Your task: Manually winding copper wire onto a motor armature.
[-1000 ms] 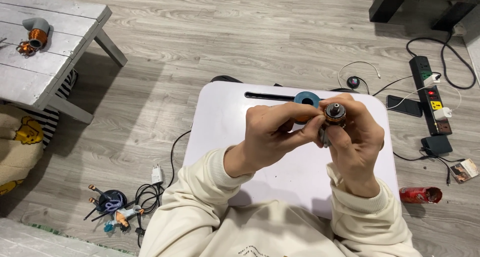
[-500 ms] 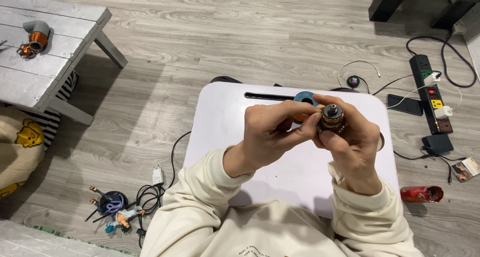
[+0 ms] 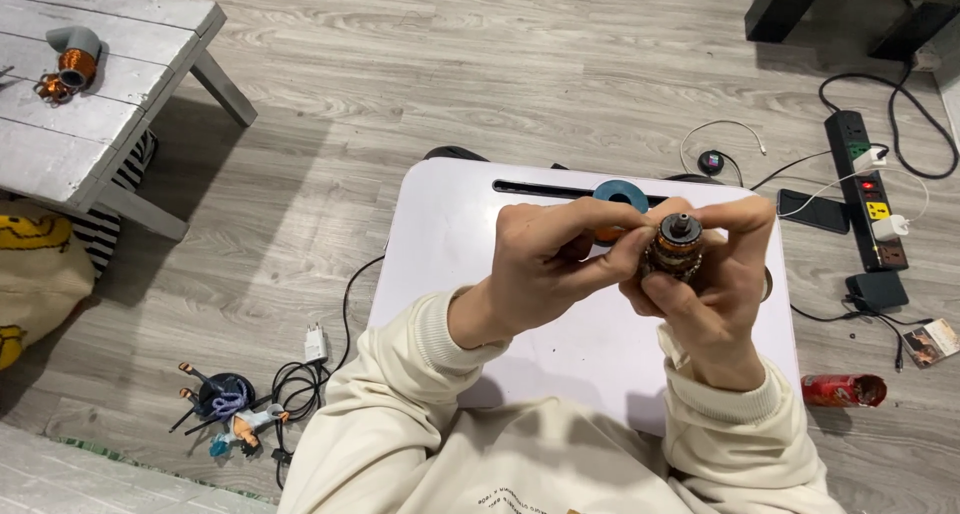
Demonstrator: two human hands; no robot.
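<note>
Both my hands meet above a small white lap table (image 3: 455, 224). My right hand (image 3: 715, 294) grips a small motor rotor (image 3: 676, 246) with copper windings and a short steel shaft pointing up toward the camera. My left hand (image 3: 555, 259) pinches at the rotor's left side with thumb and fingertips; something orange shows just behind those fingers. A blue ring-shaped roll (image 3: 620, 194) lies on the table behind my hands, partly hidden by them.
A grey wooden bench (image 3: 110, 104) at the upper left carries a copper coil (image 3: 72, 66). A black power strip (image 3: 866, 189) with plugged chargers, a phone (image 3: 812, 211) and cables lie on the floor at right. A red can (image 3: 843, 390) and tangled cords (image 3: 290, 384) lie nearby.
The rotor has shifted slightly and tilted so its shaft end faces the camera more; my left fingers have moved along its side. Both hands stay over the table.
</note>
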